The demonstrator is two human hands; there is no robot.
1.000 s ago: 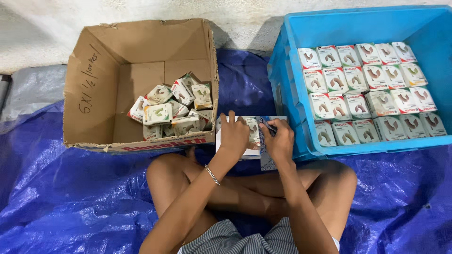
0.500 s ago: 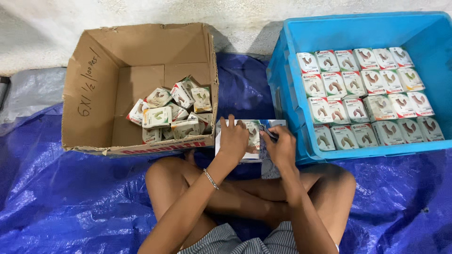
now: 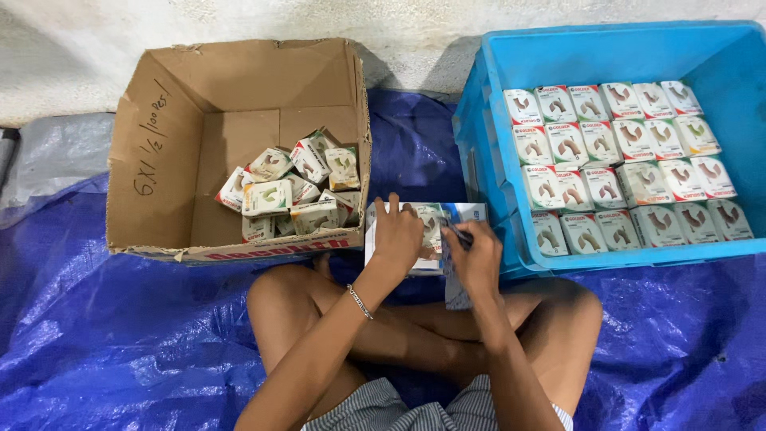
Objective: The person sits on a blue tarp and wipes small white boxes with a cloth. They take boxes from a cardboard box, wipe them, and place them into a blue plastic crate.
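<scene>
Here your left hand [image 3: 396, 234] lies flat, fingers together, pressing down on a small white flat pack [image 3: 423, 238] that rests on the blue tarpaulin [image 3: 120, 351] just in front of your crossed legs, between the cardboard box [image 3: 199, 104] and the blue crate [image 3: 606, 60]. Your right hand [image 3: 477, 259] is closed around a thin dark thing at the pack's right edge; what it is I cannot tell. The risk, as I judge it, is slippage: the tarpaulin is glossy and wrinkled, so the pack could skid under your palm if the right hand pushes sideways, and the work would go crooked. The pack also sits close to the crate's wall, so your right elbow has little room to swing. The small cartons [image 3: 291, 187] in the cardboard box lie jumbled and tilted, while those in the crate [image 3: 622, 156] stand in neat rows; a careless drop there could knock a row askew. Behind everything runs a rough pale wall [image 3: 239, 20], and the tarpaulin covers the floor.
</scene>
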